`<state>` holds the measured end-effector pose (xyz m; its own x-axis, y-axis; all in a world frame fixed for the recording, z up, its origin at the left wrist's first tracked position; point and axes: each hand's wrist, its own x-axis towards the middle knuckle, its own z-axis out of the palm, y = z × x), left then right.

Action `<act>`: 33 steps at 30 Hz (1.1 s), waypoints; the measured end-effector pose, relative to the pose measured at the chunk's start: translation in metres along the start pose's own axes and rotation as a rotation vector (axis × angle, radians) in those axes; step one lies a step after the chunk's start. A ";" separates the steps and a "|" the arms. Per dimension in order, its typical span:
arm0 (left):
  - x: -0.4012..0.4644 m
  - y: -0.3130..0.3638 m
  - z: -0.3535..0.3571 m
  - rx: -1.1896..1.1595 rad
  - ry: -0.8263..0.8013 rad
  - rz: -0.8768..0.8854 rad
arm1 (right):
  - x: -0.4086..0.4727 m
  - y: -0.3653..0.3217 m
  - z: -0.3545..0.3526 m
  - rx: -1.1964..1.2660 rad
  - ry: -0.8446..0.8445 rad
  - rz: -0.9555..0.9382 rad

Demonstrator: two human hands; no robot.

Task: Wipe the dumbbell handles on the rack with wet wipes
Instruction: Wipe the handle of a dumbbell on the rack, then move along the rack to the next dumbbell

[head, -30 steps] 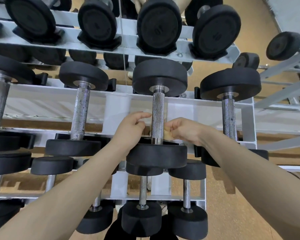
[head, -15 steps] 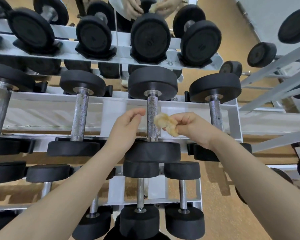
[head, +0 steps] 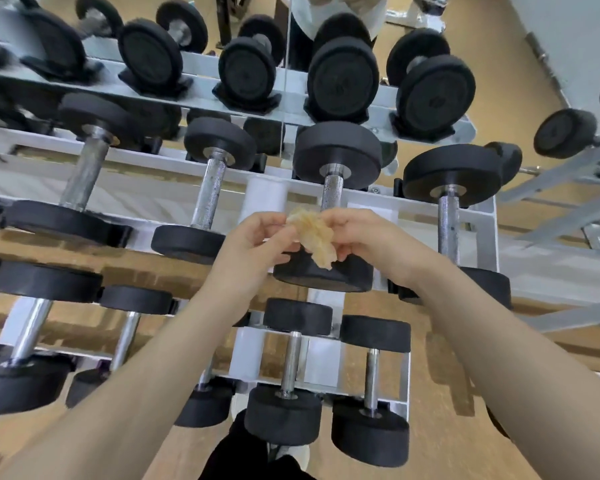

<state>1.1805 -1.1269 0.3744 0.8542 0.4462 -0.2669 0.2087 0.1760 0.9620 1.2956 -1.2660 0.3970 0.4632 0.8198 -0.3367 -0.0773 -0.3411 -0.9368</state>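
A crumpled, yellowish wet wipe [head: 313,234] hangs between both my hands in front of the middle shelf. My left hand [head: 253,244] pinches its upper left edge and my right hand [head: 361,239] pinches its right side. Just behind the wipe stands a black dumbbell whose knurled metal handle [head: 332,190] shows above my fingers; neither hand touches it. More dumbbell handles flank it: one to the left [head: 211,194] and one to the right [head: 448,223]. All rest on the white rack [head: 265,197].
The rack's lower shelf holds smaller dumbbells [head: 290,358] below my forearms. A mirror behind the top shelf reflects dumbbells and a person. Another rack's grey rails [head: 568,188] run at the right. The floor [head: 440,393] is tan; my dark trouser leg [head: 243,455] shows at the bottom.
My right hand pulled the wipe off the middle handle and toward me. My left hand left the handle and now pinches the wipe too. The camera tilted, shifting the rack.
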 end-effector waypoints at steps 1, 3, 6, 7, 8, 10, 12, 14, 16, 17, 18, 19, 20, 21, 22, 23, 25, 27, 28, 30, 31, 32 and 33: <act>-0.006 0.002 -0.001 0.022 0.010 0.025 | -0.003 -0.003 0.007 0.024 -0.015 0.011; -0.015 0.004 -0.003 0.072 0.018 0.067 | -0.009 -0.006 0.017 0.019 0.001 0.043; -0.032 0.007 -0.006 0.078 -0.019 0.089 | -0.023 -0.005 0.029 -0.056 0.047 0.061; -0.036 0.008 -0.008 0.079 -0.040 0.087 | -0.028 -0.003 0.030 -0.046 0.061 0.067; -0.039 0.007 -0.010 0.075 -0.069 0.077 | -0.035 -0.001 0.030 -0.024 0.085 0.071; -0.046 0.006 -0.013 0.021 -0.172 0.037 | -0.053 0.003 0.031 0.045 0.142 0.062; -0.049 0.005 -0.016 -0.057 -0.300 -0.019 | -0.074 0.006 0.032 0.134 0.201 0.052; -0.050 0.006 -0.017 -0.092 -0.391 -0.049 | -0.091 0.010 0.033 0.224 0.226 0.053; -0.052 0.007 -0.013 -0.108 -0.507 -0.068 | -0.107 0.018 0.042 0.337 0.245 0.016; -0.053 0.007 -0.011 -0.112 -0.558 -0.075 | -0.113 0.023 0.049 0.433 0.250 -0.016; -0.055 0.007 -0.009 -0.126 -0.598 -0.087 | -0.119 0.030 0.057 0.539 0.260 -0.048; -0.057 0.007 -0.008 -0.142 -0.637 -0.105 | -0.123 0.034 0.064 0.648 0.283 -0.080; -0.062 0.005 -0.006 -0.144 -0.688 -0.137 | -0.132 0.042 0.079 0.745 0.345 -0.103; -0.065 0.003 -0.005 -0.139 -0.701 -0.154 | -0.135 0.047 0.087 0.816 0.392 -0.102; -0.070 0.000 -0.002 -0.110 -0.722 -0.177 | -0.143 0.053 0.101 0.869 0.483 -0.084; -0.075 -0.004 0.001 -0.070 -0.728 -0.191 | -0.150 0.057 0.111 0.908 0.568 -0.043; -0.088 -0.015 0.010 0.004 -0.750 -0.244 | -0.170 0.063 0.134 0.910 0.735 0.024; -0.106 -0.026 0.026 0.050 -0.815 -0.315 | -0.198 0.072 0.155 0.902 0.889 0.046; -0.119 -0.033 0.035 0.075 -0.857 -0.352 | -0.217 0.079 0.168 0.911 0.969 0.058; -0.145 -0.045 0.053 0.154 -0.950 -0.394 | -0.250 0.089 0.190 0.933 1.125 0.117; -0.155 -0.050 0.058 0.193 -0.989 -0.407 | -0.260 0.092 0.197 0.938 1.175 0.150; -0.174 -0.059 0.069 0.236 -1.059 -0.433 | -0.283 0.099 0.213 0.957 1.254 0.164; -0.188 -0.063 0.074 0.262 -1.104 -0.451 | -0.296 0.104 0.223 0.984 1.307 0.169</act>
<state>1.0420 -1.2871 0.3678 0.5989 -0.6171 -0.5104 0.5718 -0.1167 0.8120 0.9532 -1.4418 0.3780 0.7383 -0.2884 -0.6097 -0.4617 0.4429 -0.7685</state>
